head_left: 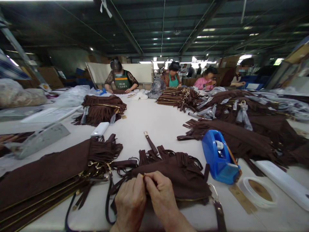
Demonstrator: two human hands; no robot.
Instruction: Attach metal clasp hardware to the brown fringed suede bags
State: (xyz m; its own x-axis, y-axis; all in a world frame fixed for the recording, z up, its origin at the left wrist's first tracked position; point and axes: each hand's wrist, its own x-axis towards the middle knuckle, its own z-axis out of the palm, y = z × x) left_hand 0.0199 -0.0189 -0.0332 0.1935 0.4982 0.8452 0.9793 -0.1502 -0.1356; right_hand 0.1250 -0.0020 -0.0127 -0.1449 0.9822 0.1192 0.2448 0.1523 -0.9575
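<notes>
A dark brown fringed bag lies in front of me, its fringe spread toward the far side. My left hand is closed at the bag's near edge. Against it, my right hand pinches with thumb and forefinger. A tiny yellowish bit shows where the fingertips meet; what it is I cannot make out. A brown wrist strap with a gold clasp lies by the bag's right end. Beyond the fringe rests another strap end with a gold buckle.
Stacked brown bags with gold zippers lie at left. A blue tape dispenser, a roll of clear tape and a long white object are at right. More fringed bags sit farther back. Several co-workers sit across the table.
</notes>
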